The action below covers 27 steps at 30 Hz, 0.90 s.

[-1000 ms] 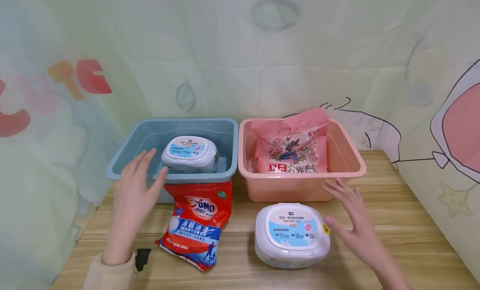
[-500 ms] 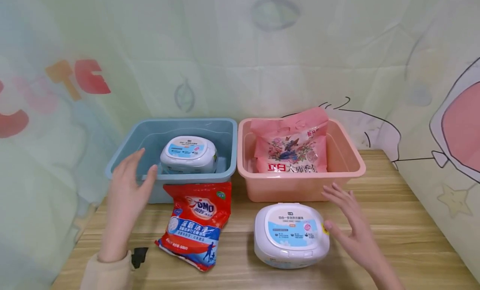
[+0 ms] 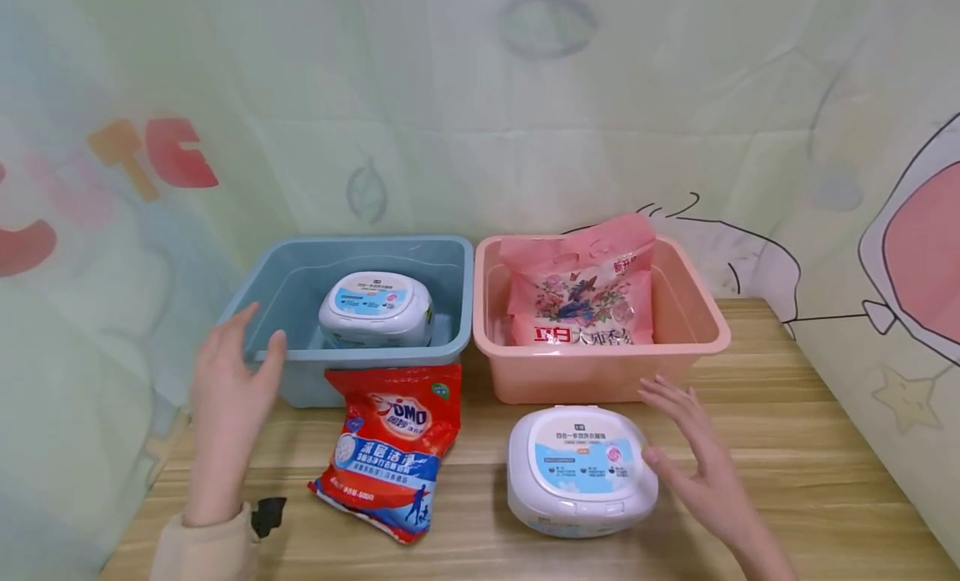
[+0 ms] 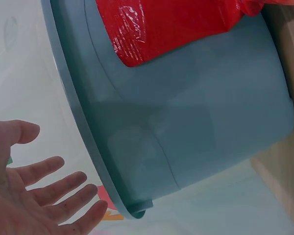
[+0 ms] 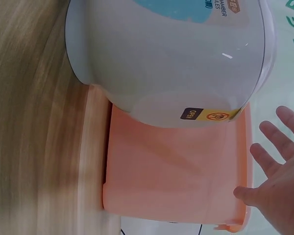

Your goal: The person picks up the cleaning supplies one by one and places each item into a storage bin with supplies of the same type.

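My left hand hovers at the front left corner of a blue plastic basin, fingers spread and holding nothing. Inside that basin sits a white lidded laundry-capsule box. A red and blue bag of OMO laundry powder leans against the basin's front wall. My right hand is beside a second white laundry-capsule box on the table, fingers extended; in the right wrist view a gap shows between the hand and that box. The left wrist view shows the left hand apart from the basin.
A pink basin stands against the blue one's right side, with a pink flowered laundry-powder bag upright in it. Both stand on a wood-grain table. A printed curtain hangs behind and along the sides.
My left hand has moved left and slightly down, away from the capsule box in the blue basin. The right hand has shifted slightly left and down. The bags and boxes stay in place.
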Tool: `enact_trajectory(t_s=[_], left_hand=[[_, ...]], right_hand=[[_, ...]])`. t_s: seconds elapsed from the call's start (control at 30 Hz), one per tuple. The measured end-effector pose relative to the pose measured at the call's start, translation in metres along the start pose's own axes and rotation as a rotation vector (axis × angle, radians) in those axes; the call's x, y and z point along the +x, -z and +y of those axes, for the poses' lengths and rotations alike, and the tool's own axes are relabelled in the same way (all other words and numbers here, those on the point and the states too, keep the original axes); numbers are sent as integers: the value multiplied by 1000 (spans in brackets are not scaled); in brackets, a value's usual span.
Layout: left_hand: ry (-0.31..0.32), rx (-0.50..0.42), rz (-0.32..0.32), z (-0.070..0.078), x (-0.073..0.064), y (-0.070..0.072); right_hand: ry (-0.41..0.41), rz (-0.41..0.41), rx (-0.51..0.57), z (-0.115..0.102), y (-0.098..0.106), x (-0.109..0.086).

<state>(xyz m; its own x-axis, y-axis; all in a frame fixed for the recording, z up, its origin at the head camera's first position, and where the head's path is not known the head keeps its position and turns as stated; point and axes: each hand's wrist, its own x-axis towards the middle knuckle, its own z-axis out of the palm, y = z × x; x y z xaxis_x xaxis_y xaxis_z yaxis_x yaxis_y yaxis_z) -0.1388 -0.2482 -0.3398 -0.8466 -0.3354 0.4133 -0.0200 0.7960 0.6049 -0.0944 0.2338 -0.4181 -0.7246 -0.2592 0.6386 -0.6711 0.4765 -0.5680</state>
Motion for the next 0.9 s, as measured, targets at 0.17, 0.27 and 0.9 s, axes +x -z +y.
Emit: enact_trajectory(t_s=[0.17,0.27,0.9], left_hand=[[22,-29,44,-10,-1,-1],[53,-51,69,-16,-4,-1],[144,-81,194,-46,-10,-2]], right_hand=[[-24,-3,17,0,-1,-3],[-68,-12,22,0,-1,-5],[-257,-50,78,7,1,-27]])
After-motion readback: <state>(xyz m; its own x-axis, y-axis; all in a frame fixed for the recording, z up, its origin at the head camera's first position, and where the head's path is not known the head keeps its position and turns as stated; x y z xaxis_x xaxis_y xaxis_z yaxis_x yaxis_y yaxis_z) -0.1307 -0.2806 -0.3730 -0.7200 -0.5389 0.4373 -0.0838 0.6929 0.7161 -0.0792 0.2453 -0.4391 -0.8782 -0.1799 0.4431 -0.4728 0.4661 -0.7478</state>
